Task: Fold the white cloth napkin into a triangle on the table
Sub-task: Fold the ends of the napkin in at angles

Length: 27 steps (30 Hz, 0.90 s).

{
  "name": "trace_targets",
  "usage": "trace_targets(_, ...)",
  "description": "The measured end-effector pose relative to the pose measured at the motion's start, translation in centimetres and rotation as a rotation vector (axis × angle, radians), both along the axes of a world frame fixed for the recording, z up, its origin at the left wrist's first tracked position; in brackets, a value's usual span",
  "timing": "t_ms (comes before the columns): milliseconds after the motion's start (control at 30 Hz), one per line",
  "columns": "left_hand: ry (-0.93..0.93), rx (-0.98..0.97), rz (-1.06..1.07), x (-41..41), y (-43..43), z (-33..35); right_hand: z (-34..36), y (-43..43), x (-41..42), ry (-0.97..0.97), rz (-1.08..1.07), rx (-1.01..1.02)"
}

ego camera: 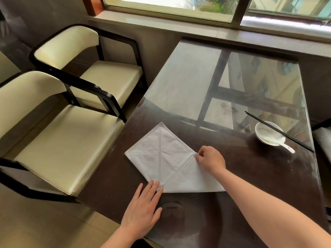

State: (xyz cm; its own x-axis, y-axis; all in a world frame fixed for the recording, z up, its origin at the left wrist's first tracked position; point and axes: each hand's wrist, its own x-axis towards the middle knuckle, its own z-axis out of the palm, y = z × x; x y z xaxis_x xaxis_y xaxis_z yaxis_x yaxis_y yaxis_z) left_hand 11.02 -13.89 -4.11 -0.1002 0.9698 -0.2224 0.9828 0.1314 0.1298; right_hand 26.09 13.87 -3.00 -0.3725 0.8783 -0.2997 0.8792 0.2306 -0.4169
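Glass-topped table (223,83), creased white napkin (161,154) lying at its near left edge.
Left hand (143,210) flat, fingers together, pressing the near corner; right hand (210,159) pinches the folded-over corner; far tabletop bare.

Window daylight, glare on table (232,83)
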Motion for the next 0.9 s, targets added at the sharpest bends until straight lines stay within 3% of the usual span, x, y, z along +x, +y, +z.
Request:
trace_targets(567, 0.051, -0.051, -0.022, 0.7, 0.7, 0.4, 0.3, -0.1, 0.4, 0.006, 0.019, 0.032)
trace_targets(900, 0.084, -0.097, -0.047, 0.7, 0.7, 0.1, -0.4, -4.3, 10.3, -0.039, 0.011, 0.121)
